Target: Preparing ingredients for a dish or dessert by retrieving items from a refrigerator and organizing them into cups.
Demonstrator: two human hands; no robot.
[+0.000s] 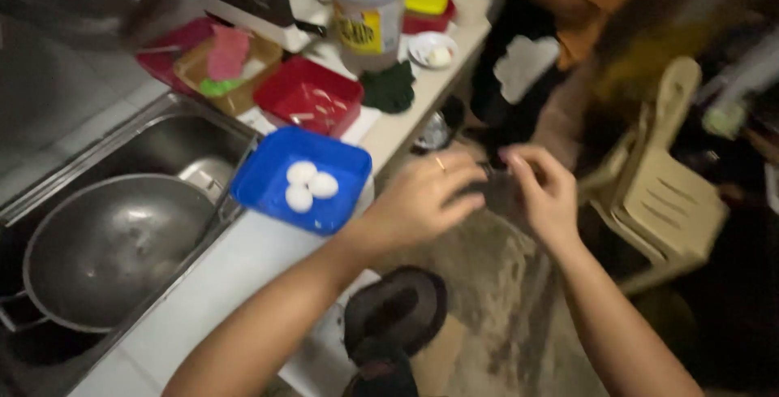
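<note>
A blue dish [268,182] of three eggs [309,184] sits beside a wok [114,251].

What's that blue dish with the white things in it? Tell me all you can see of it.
The blue dish is a square, shallow tray with rounded corners, seemingly plastic. It sits tilted at the counter's edge, one corner overhanging the sink, where a metal wok rests. Inside lie three white eggs, clustered together and touching. A red tray stands just behind it. The left hand hovers to its right, not touching it.
</note>
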